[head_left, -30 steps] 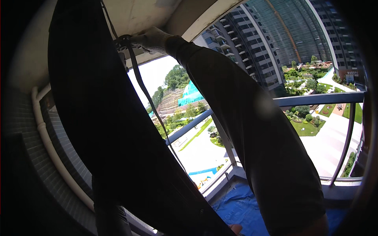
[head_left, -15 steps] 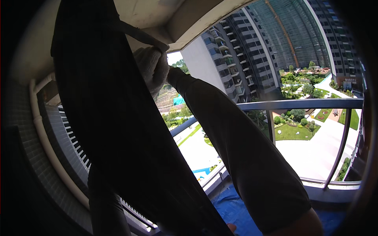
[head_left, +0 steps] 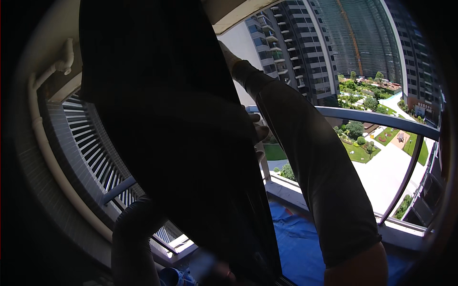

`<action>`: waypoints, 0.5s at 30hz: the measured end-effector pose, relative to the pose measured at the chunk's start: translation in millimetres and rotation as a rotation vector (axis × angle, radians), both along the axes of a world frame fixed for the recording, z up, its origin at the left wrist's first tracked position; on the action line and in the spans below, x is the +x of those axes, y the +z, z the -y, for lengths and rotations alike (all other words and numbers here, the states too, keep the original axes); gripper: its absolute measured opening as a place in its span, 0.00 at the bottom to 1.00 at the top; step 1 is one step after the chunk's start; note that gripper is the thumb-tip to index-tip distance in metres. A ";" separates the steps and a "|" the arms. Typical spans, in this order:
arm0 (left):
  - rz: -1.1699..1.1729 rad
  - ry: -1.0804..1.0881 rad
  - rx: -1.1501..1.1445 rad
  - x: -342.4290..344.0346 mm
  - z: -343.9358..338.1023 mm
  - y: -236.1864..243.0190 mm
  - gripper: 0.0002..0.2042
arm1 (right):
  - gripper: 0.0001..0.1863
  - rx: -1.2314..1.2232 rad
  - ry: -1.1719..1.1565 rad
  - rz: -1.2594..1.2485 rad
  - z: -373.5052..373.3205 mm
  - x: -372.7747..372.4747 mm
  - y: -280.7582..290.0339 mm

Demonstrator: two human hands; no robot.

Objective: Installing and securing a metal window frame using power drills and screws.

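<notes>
Seen from the head camera on a high balcony, a large dark garment (head_left: 176, 143) hangs in front of the person, now filling far more of the picture than a second ago. The right hand (head_left: 228, 55), which was at a hanger up by the ceiling, stays raised, now mostly hidden behind the cloth, so its grip cannot be told. Left hand fingers (head_left: 260, 133) curl round the garment's right edge, level with the railing (head_left: 381, 121), which suggests it is being handled.

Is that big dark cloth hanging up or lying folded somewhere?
Hanging: the dark cloth drops full length from overhead, the right hand raised at its top, fingers holding its edge.
</notes>
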State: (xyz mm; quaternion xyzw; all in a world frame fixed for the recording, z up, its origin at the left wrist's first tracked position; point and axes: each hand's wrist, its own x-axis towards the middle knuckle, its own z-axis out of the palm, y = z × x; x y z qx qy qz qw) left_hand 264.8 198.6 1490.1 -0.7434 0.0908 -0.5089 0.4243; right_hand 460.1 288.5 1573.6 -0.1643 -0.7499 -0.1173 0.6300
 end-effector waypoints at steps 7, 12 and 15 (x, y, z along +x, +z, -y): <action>0.050 -0.026 -0.095 23.3 -1.8 -57.6 0.14 | 0.23 0.044 -0.231 0.068 36.7 54.3 7.8; -0.213 -0.280 -0.228 66.2 -9.2 -176.8 0.13 | 0.20 -0.042 -0.337 0.269 49.1 31.3 5.3; -0.788 -0.626 -0.008 66.5 50.2 -207.6 0.08 | 0.19 -0.238 -0.391 0.118 57.9 58.7 -18.6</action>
